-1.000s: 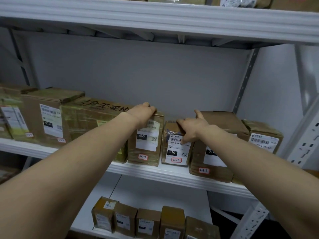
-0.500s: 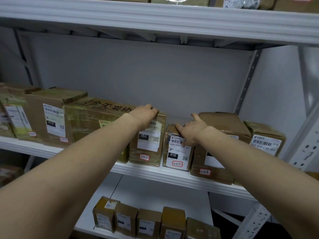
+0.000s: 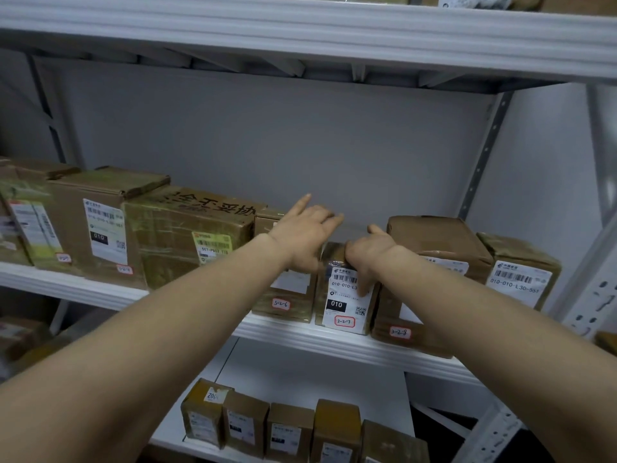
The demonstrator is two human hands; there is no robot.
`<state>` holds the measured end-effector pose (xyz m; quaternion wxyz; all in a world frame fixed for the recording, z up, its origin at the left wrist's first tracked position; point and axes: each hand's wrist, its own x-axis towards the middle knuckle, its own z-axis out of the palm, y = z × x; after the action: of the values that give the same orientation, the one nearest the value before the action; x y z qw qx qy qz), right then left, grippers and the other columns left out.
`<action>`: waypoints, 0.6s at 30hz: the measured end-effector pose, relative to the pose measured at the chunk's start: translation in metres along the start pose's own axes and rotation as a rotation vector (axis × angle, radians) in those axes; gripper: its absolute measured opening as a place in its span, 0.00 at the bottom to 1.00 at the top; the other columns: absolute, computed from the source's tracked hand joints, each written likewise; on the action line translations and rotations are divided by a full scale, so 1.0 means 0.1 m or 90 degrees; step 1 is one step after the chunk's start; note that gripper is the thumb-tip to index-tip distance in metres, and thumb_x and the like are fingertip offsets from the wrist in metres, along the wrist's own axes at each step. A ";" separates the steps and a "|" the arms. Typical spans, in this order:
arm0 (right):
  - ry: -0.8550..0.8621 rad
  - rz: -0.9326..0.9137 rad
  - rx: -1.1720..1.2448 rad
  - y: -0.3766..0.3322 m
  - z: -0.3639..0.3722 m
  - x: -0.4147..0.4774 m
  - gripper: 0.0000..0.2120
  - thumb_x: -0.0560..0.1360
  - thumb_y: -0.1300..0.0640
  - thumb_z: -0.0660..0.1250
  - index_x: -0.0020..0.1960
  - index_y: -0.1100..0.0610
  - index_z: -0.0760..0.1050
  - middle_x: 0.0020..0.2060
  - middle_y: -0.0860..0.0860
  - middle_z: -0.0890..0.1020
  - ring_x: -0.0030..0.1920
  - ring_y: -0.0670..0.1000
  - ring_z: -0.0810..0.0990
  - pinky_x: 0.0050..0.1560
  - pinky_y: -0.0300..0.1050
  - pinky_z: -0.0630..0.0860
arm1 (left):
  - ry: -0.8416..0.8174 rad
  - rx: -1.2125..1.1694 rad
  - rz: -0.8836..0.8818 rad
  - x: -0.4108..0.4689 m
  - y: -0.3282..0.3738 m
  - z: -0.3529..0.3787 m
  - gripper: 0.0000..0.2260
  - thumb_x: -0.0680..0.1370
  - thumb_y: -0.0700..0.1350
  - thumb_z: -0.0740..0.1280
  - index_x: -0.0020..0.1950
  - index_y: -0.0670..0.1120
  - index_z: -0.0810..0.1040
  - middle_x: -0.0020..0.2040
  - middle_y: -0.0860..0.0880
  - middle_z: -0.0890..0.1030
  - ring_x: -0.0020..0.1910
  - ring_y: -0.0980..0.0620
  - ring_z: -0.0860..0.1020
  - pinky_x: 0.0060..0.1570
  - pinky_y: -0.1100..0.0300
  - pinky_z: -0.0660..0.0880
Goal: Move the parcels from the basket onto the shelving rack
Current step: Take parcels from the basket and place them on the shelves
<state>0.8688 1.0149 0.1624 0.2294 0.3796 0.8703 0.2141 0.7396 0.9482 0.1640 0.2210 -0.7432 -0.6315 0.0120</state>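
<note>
A small brown parcel marked 3-2-7 stands on the middle shelf of the white rack. My right hand grips its top, with one digit curled down over the white label. Just left of it stands parcel 3-2-6. My left hand lies over the top of that one with straight, spread fingers, the index finger raised toward the back wall. To the right, touching 3-2-7, sits the bigger parcel 3-2-8. The basket is not in view.
More labelled parcels fill the middle shelf to the left and far right. A row of small boxes lines the lower shelf. The upper shelf beam runs overhead; a rack upright stands at right.
My right hand slid left from the 3-2-8 parcel onto the top of 3-2-7 and took hold of it. My left hand's fingers uncurled and spread over 3-2-6.
</note>
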 end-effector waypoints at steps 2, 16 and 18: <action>0.003 -0.008 -0.007 0.01 0.00 0.01 0.30 0.68 0.40 0.73 0.66 0.52 0.71 0.63 0.49 0.76 0.68 0.50 0.71 0.74 0.54 0.45 | -0.010 0.054 0.017 0.00 0.14 0.06 0.39 0.74 0.60 0.65 0.78 0.43 0.54 0.76 0.44 0.59 0.77 0.46 0.49 0.71 0.45 0.33; 0.047 -0.035 -0.008 0.03 0.03 0.02 0.33 0.70 0.41 0.71 0.70 0.50 0.65 0.65 0.49 0.74 0.67 0.50 0.70 0.72 0.50 0.53 | -0.013 0.103 0.019 0.05 0.24 0.17 0.20 0.75 0.58 0.65 0.62 0.51 0.79 0.76 0.47 0.60 0.77 0.44 0.43 0.64 0.41 0.26; 0.052 -0.035 -0.005 0.03 0.04 0.02 0.31 0.71 0.41 0.71 0.69 0.51 0.67 0.64 0.49 0.74 0.66 0.50 0.71 0.70 0.49 0.56 | -0.015 0.103 0.020 0.06 0.24 0.16 0.18 0.75 0.57 0.65 0.61 0.51 0.79 0.76 0.47 0.60 0.77 0.44 0.43 0.64 0.41 0.26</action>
<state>0.8714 1.0189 0.1606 0.2010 0.3455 0.8882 0.2267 0.7582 0.9562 0.1424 0.2724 -0.7324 -0.6195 0.0750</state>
